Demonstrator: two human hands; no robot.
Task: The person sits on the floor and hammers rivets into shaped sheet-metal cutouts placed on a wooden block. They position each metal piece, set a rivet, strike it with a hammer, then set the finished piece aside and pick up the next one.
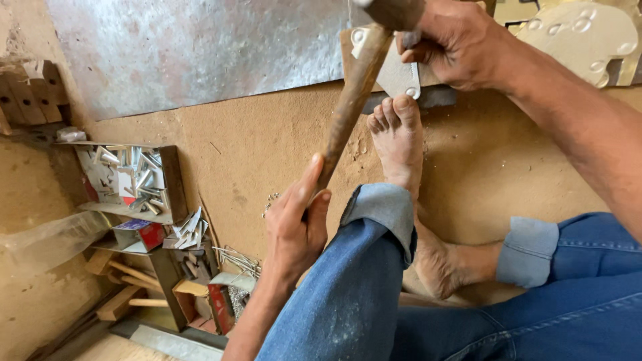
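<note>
Red box [148,235] (beside left hand [294,227])

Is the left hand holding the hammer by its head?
No: the left hand grips the hammer at the lower end of its wooden handle, far from the head, which is up by the right hand.

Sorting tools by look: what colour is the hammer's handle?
Brown wood, worn; the hammer handle shows best in the head view.
</note>
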